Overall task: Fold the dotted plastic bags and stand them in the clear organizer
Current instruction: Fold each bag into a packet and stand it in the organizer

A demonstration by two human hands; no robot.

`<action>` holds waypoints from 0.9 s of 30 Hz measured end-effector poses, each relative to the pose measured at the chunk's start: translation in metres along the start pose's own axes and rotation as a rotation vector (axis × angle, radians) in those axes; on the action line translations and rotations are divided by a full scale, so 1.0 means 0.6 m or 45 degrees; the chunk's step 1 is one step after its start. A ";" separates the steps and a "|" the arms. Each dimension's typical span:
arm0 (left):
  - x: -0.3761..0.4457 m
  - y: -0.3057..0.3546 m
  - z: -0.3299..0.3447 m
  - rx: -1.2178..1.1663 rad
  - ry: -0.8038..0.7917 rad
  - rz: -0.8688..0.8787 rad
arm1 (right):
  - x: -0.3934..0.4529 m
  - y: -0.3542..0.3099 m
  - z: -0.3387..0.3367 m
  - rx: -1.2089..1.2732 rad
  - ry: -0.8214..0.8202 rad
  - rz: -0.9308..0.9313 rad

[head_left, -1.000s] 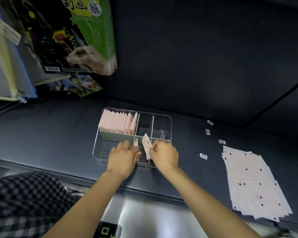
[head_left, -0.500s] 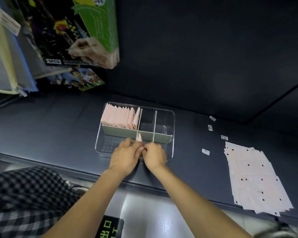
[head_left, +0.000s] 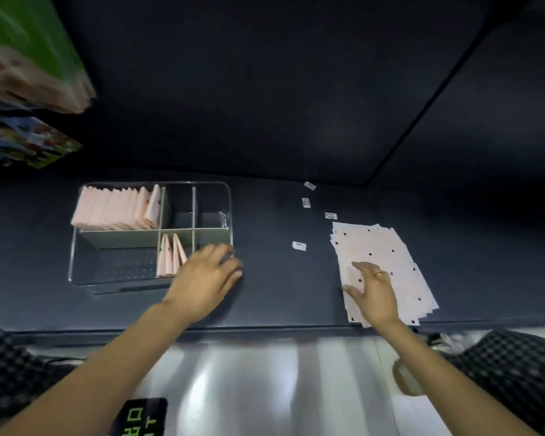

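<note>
The clear organizer (head_left: 76, 247) sits on the dark shelf at left. A row of folded pink bags (head_left: 114, 209) stands in its back left compartment. Two more folded bags (head_left: 170, 256) stand in a front middle compartment. My left hand (head_left: 205, 278) hovers at the organizer's front right corner, fingers loose, holding nothing. At right lies a flat stack of dotted plastic bags (head_left: 390, 247). My right hand (head_left: 372, 287) rests on the near left part of that stack with its fingers spread flat.
Several small white labels (head_left: 299, 245) lie scattered on the shelf between organizer and stack. Colourful packages (head_left: 29, 58) hang at upper left. The shelf's front edge (head_left: 265, 328) runs below both hands, with a shiny metal surface beneath.
Both hands have left the front middle compartment, where a second folded bag now stands. My right hand moved right onto the flat stack; my left hand shifted right. The view has swung.
</note>
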State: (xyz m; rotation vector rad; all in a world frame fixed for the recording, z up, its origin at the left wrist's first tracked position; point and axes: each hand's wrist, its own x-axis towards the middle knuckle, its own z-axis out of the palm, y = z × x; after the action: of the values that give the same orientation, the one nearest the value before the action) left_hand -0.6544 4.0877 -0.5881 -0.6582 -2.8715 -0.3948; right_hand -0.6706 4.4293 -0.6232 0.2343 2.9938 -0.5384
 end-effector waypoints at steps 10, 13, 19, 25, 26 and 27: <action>-0.024 0.085 0.129 -0.141 -0.638 -0.030 | -0.010 0.109 0.037 0.234 0.095 0.079; -0.017 0.089 0.133 -0.166 -0.621 -0.056 | -0.008 0.115 0.035 0.456 0.118 0.120; -0.022 0.088 0.127 -0.197 -0.666 -0.070 | 0.005 0.151 -0.015 0.912 -0.247 0.183; -0.016 0.098 0.120 -0.180 -0.680 -0.068 | -0.002 0.125 -0.014 0.782 0.080 0.217; -0.014 0.101 0.118 -0.172 -0.681 -0.065 | -0.003 0.105 -0.012 0.771 0.108 0.161; -0.011 0.107 0.116 -0.170 -0.671 -0.056 | -0.005 0.082 -0.011 0.758 0.112 0.093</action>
State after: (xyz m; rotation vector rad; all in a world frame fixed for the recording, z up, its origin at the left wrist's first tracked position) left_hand -0.6269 4.1607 -0.6417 -0.8297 -3.3834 -0.4844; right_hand -0.6598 4.4766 -0.6335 0.4109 2.8022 -1.4292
